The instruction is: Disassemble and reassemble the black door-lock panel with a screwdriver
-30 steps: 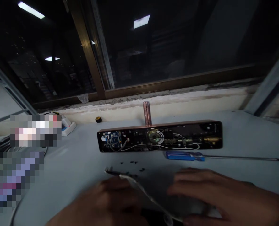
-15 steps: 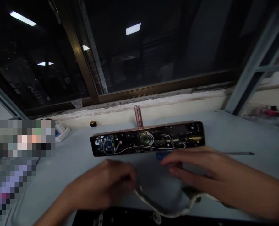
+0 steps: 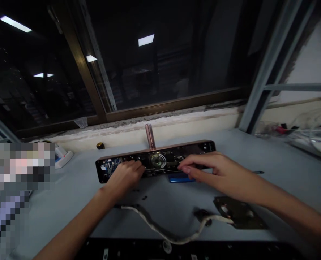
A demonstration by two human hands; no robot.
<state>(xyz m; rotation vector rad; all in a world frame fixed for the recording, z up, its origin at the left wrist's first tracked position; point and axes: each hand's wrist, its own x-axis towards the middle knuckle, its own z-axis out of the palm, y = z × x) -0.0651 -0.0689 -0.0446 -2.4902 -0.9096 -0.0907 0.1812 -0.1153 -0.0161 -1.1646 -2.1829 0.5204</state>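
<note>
A long black door-lock housing (image 3: pixel 210 146) with a copper-coloured handle (image 3: pixel 150 137) lies with its inside facing up. A blue circuit board (image 3: pixel 111 164) sits at its left end, and a round brass-coloured part (image 3: pixel 157 160) near its middle. Over the housing, just right of the board, my left hand (image 3: pixel 126 177) has its fingers curled closed; its fingertips are hidden. My right hand (image 3: pixel 204 168) pinches at a thin white wire (image 3: pixel 164 169) over the right half. Below it lies a screwdriver with a blue handle (image 3: pixel 180 178), partly covered by that hand.
A pale sleeved cable (image 3: pixel 152 224) runs across the grey table (image 3: pixel 76 202) to a dark metal plate (image 3: pixel 244 215). Small screws (image 3: pixel 144 197) lie near my left hand. A long black panel (image 3: pixel 138 249) borders the front. A dark cap (image 3: pixel 100 145) stands at the back.
My left hand has let go of the sleeved cable, which now lies on the table, and moved up to the housing. My right hand has moved up to the white wire.
</note>
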